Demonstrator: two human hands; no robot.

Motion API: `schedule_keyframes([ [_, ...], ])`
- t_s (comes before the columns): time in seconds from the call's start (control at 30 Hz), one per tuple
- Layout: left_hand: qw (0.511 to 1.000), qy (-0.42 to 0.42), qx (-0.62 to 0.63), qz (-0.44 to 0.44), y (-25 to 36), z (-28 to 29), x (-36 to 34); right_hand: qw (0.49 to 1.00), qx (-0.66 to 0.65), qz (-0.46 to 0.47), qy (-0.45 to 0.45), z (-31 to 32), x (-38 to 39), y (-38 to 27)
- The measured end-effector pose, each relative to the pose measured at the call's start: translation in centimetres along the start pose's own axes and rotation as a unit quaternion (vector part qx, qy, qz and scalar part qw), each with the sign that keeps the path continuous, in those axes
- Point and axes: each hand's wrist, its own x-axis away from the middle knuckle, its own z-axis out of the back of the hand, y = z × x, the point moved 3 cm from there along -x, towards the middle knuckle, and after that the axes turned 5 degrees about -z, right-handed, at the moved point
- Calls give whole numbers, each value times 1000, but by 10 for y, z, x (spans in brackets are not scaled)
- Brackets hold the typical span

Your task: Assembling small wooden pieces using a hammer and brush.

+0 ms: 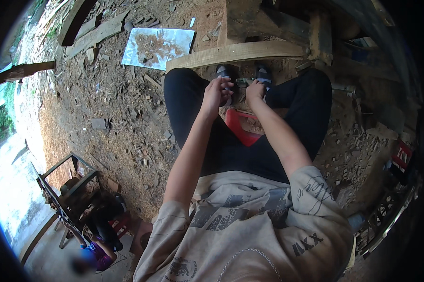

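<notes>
In front of my knees, my left hand [215, 94] hovers with its fingers bent inward; whatever they may hold is too small to make out. Just to its right, my right hand [255, 91] is closed, knuckles up, its fingertips hidden. A small grey-green piece [243, 82] shows beside the right fingers, its kind unclear. Both hands are above my sandalled feet, with the dark sandal [263, 74] partly covered by the right one. Between my thighs lies the edge of a red plastic thing [242, 129], perhaps a seat.
A pale wooden beam [240, 52] crosses just beyond my feet, joined to heavy timbers [320, 35]. A bluish-white sheet [158, 44] lies on the ground, which is strewn with wood scraps. Lower left, another person [104, 251] sits by a dark metal frame [71, 176].
</notes>
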Motion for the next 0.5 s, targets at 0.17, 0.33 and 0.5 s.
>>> schedule_keyframes([
  [0.17, 1000, 18, -15, 8, 1, -12, -3, 1000, -7, -11, 0, 1, -1, 5],
  [0.33, 1000, -22, -7, 6, 1, -25, -5, 996, -85, -1, -5, 0, 2, 3],
  [0.5, 1000, 19, 14, 6, 2, -27, -11, 998, -55, -11, -18, 1, 6, 3],
])
